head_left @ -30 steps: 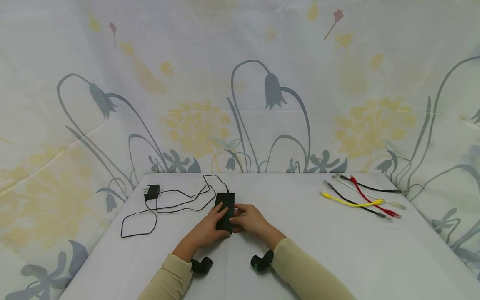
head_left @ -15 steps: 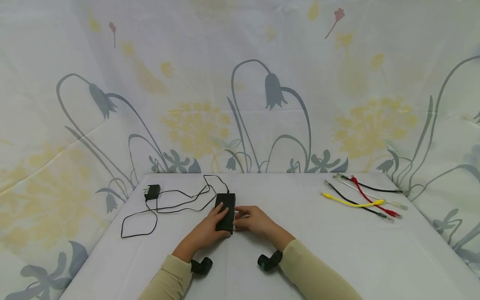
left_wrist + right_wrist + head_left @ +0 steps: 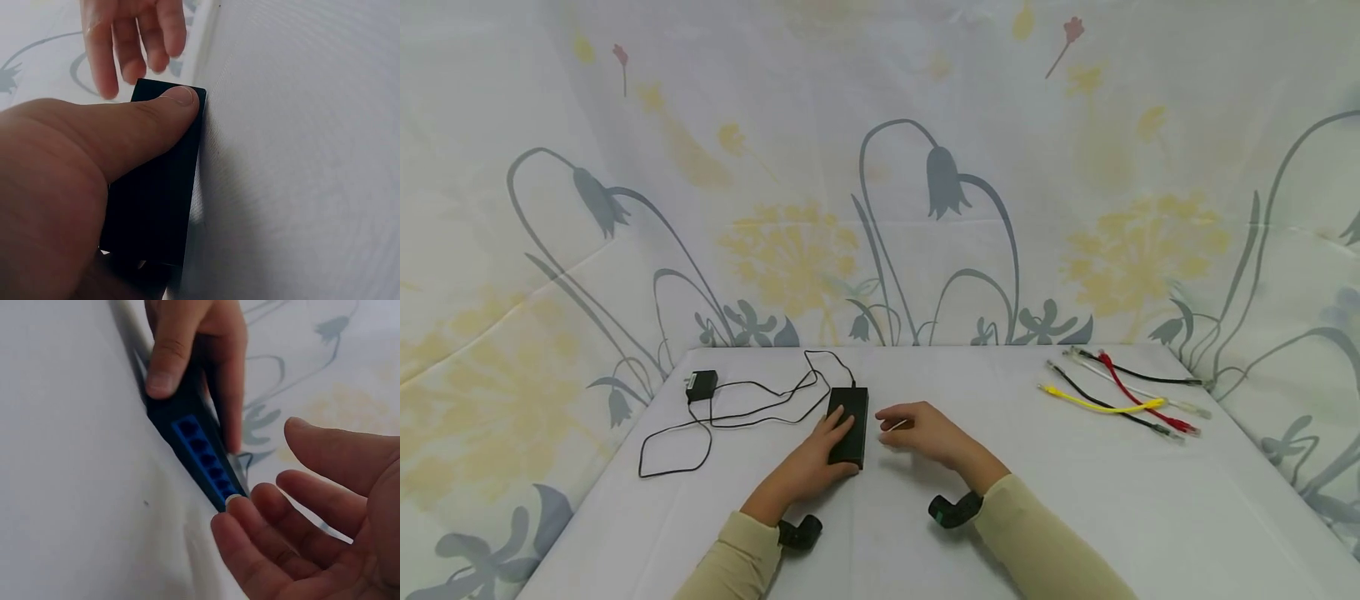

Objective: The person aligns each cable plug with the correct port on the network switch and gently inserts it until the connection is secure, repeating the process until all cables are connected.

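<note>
A black network switch (image 3: 854, 433) lies flat on the white table, a thin black cord (image 3: 830, 352) entering its far end. My left hand (image 3: 811, 465) grips it, thumb at the near end and fingers spread across the top. The left wrist view shows that thumb (image 3: 144, 122) pressed along the switch's edge. In the right wrist view a row of blue-framed ports (image 3: 206, 456) runs along the switch's right side. My right hand (image 3: 925, 432) hovers just right of the ports, fingers loosely bent and apart, holding nothing.
The cord loops left to a black power adapter (image 3: 702, 385). On the right lie several short network cables, among them a yellow cable (image 3: 1101, 403) and a red cable (image 3: 1127, 392). A flower-printed cloth (image 3: 925, 250) stands behind the table's back edge.
My right hand has drawn away to the right from the switch's side, its fingers coming apart from it. The left hand keeps its grip and the switch stays in place.
</note>
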